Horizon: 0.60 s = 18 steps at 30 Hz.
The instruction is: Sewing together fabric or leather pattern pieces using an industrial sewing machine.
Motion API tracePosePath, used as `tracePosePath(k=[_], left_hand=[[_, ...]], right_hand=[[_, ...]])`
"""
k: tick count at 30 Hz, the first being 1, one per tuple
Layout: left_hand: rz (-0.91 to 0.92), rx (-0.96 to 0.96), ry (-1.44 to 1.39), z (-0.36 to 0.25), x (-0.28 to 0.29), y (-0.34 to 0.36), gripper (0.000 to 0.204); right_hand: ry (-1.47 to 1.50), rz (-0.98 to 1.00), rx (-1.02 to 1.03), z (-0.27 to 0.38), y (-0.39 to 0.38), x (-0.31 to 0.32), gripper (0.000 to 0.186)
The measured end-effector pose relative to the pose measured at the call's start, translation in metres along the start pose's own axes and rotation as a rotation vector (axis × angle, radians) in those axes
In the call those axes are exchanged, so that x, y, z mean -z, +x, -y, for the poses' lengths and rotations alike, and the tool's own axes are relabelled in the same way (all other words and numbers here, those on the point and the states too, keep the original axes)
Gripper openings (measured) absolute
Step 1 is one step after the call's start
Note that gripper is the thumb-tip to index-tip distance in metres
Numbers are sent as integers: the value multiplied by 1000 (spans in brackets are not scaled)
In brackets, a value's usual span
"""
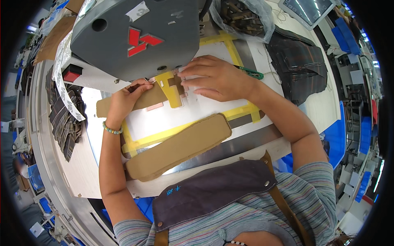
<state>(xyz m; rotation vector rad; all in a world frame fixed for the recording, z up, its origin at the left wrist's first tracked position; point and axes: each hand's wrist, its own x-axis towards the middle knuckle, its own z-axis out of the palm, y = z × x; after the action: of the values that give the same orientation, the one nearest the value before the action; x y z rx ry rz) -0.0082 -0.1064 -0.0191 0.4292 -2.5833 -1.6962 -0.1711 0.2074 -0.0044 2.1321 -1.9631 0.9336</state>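
Under the dark grey machine head (111, 49), a tan strip (152, 96) lies on the white work surface (197, 106). My left hand (126, 96) rests over this strip; its thumb and fingertips are pinched together at the far edge. What they hold, if anything, is too small to make out. A yellow notched plate (170, 92) crosses the strip just right of those fingertips. To the right of the plate, my right hand (219, 78) hovers or rests palm down, fingers stretched and slightly apart, nothing visible in it. Its fingertips are near the strip's right end.
A larger tan piece (180, 147) lies at the near edge, across yellow tape (160, 140). Green-handled snips (252, 73) are behind my right wrist. Dark plaid fabric is stacked at right (299, 65), more hangs at left (65, 119). A clear bag (262, 18) holds small pieces.
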Motion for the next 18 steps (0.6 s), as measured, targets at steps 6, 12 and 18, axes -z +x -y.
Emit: tracePosePath(k=[6,12,18], left_hand=[[-44,15,72,-6,0,-6,13],[-230,-243,902,-34,28,-31,27],[-37,-538,954,-43,-9,-84,61]], right_hand=[[-136,177,40,4,2,-8,36],[-160,187,24,7,3,-5,34],[-126,206,-1,10,10,-2,36]])
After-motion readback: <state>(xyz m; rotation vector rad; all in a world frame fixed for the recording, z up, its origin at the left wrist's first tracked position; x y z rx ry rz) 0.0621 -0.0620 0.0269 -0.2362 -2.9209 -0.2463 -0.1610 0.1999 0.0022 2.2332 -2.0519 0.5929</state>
